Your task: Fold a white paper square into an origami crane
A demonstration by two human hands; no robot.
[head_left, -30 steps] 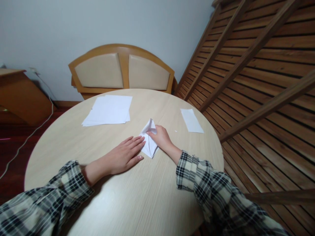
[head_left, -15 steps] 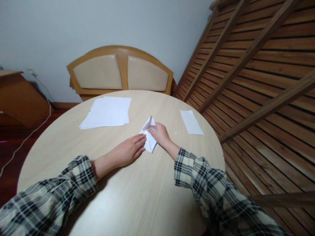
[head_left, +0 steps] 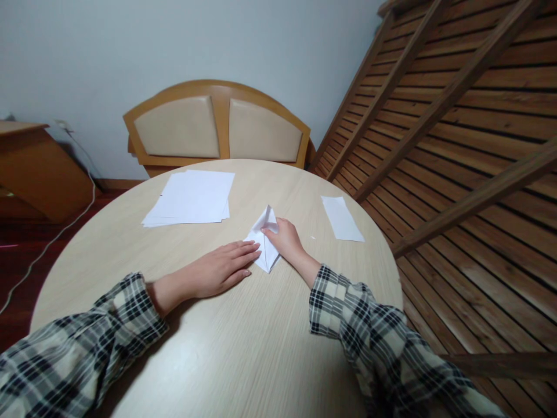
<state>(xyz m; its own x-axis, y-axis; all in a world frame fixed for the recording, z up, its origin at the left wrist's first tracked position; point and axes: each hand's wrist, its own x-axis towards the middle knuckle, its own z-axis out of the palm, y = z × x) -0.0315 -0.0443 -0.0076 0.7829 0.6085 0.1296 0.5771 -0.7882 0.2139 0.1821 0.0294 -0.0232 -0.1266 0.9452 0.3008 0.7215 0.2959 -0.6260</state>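
A folded white paper piece point(head_left: 266, 244) lies near the middle of the round light-wood table point(head_left: 243, 360), one flap standing up at its far end. My left hand point(head_left: 221, 270) lies flat, fingers stretched out together, with the fingertips on the paper's left edge. My right hand point(head_left: 285, 239) rests on the paper's right side, fingers curled, pressing along a fold. Both sleeves are plaid.
A stack of white sheets point(head_left: 191, 197) lies at the table's far left. A narrow strip of paper point(head_left: 342, 218) lies at the far right. A chair back point(head_left: 217, 128) stands behind the table. Slatted wooden framing point(head_left: 456, 145) leans close on the right.
My left hand has slid slightly back and forth along the paper's left edge. The right hand stays on the fold. The camera has shifted a little.
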